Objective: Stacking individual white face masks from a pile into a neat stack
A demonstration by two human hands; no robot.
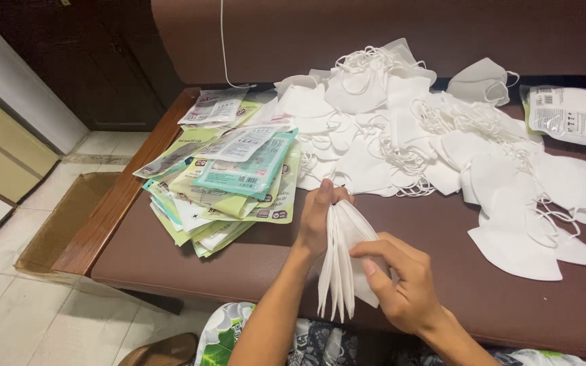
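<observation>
My left hand [317, 220] grips the top of a stack of folded white face masks [340, 268] held on edge above the brown padded bench [184, 261]. On the stack's right side rests my right hand [401, 281], fingers curled over the outer mask, thumb pressing its flat face. Just beyond the hands, a big loose pile of white masks [435, 142] with tangled ear loops spreads across the bench. A heap of flat empty mask packets [232, 183], green, teal and clear, lies to the left of the hands.
One sealed mask packet [571, 115] lies at the far right by a lone mask [479, 81]. The bench has a wooden left edge [113, 203]. A flat cardboard piece [62, 220] lies on the tiled floor at left. A white cord [224, 41] hangs down the backrest.
</observation>
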